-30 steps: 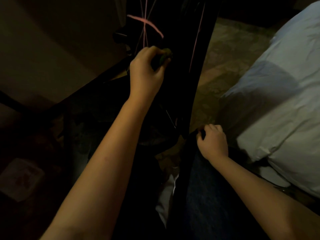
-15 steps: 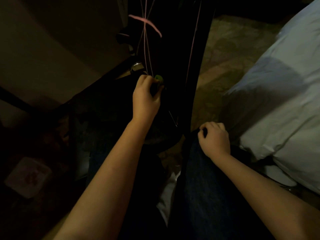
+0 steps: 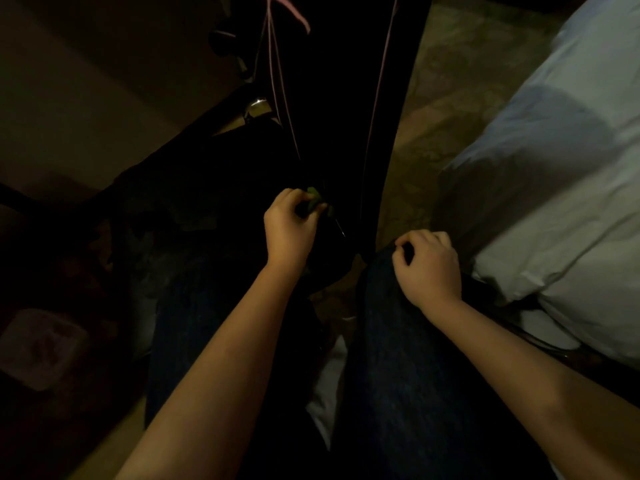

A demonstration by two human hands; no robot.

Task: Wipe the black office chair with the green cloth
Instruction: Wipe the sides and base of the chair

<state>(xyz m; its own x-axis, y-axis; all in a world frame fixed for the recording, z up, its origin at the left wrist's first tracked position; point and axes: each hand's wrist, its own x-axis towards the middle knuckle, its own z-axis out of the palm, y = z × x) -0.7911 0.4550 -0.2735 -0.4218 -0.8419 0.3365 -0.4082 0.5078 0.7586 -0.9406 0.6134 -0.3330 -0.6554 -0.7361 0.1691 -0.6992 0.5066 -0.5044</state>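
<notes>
The view is very dim, with a warm yellowish cast and grainy, soft detail. The pale bedding (image 3: pixel 554 161) on the right is the brightest area, and a broad soft shadow crosses it. The left hand (image 3: pixel 289 230) and right hand (image 3: pixel 429 268) catch moderate light. The black office chair (image 3: pixel 332 116) sinks into near-blackness, apart from a small glint on a metal part (image 3: pixel 257 103). The green cloth (image 3: pixel 313 195) shows only as a dull speck. The lower left is almost black, and straight lines bow near the edges.
</notes>
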